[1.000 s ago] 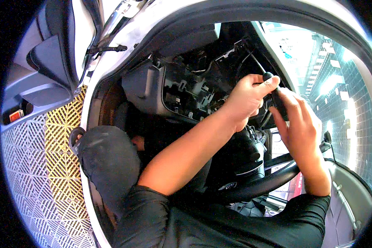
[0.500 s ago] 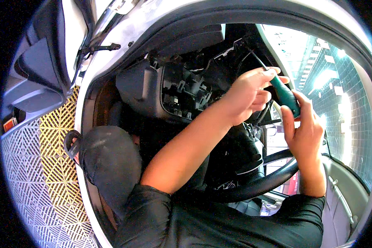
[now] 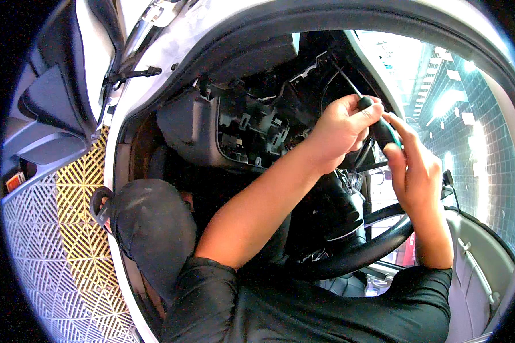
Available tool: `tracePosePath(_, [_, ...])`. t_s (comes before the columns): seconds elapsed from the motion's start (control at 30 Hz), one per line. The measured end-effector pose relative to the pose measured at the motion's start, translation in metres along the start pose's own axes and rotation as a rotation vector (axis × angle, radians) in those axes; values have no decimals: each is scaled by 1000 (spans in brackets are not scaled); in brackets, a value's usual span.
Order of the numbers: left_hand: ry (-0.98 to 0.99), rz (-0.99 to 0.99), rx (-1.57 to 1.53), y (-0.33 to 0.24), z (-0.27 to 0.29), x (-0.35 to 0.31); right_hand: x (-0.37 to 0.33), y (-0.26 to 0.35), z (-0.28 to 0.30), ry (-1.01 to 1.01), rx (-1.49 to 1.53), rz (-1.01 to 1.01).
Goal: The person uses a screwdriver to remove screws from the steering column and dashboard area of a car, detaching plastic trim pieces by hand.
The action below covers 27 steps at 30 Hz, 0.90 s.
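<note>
Fingers (image 3: 367, 116) of the left hand (image 3: 335, 136) pinch the forward end of one green-and-black screwdriver (image 3: 383, 133); those of the right hand (image 3: 418, 171) close about its rear. Its single thin shaft (image 3: 349, 80) points toward the far end of one opened dashboard (image 3: 252, 128); whether the tip touches anything cannot be told. Two forearms obstruct the view: the left (image 3: 257, 203) covers part of the dark footwell, the right (image 3: 432, 228) part of one steering wheel (image 3: 377, 250). Compared with half a second earlier, the left fingers are curled rather than outstretched, and less green handle shows. Farther left: one bent knee (image 3: 151, 223), one open door (image 3: 57, 137), and yellow and pale-grey floor tiles (image 3: 88, 211).
</note>
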<state>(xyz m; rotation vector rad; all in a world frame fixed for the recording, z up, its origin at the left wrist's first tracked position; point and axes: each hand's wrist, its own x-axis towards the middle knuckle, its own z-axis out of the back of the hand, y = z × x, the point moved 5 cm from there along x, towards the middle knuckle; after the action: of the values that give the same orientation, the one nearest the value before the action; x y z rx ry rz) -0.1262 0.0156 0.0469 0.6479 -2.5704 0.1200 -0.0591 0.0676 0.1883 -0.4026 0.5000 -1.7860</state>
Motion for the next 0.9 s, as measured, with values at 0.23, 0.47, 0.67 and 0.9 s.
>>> tracePosePath(0.23, [-65, 28, -52, -4, -3, 3, 0, 6, 1, -154, -108, 127])
tracePosePath(0.47, [-161, -149, 248, -13, -2, 10, 3, 17, 6, -175, -266, 241])
tracePosePath(0.67, [-81, -38, -10, -8, 7, 6, 11, -13, -3, 34, 33, -143])
tracePosePath(0.9, [-201, -105, 99, 1, 6, 13, 0, -1, -7, -18, -141, 102])
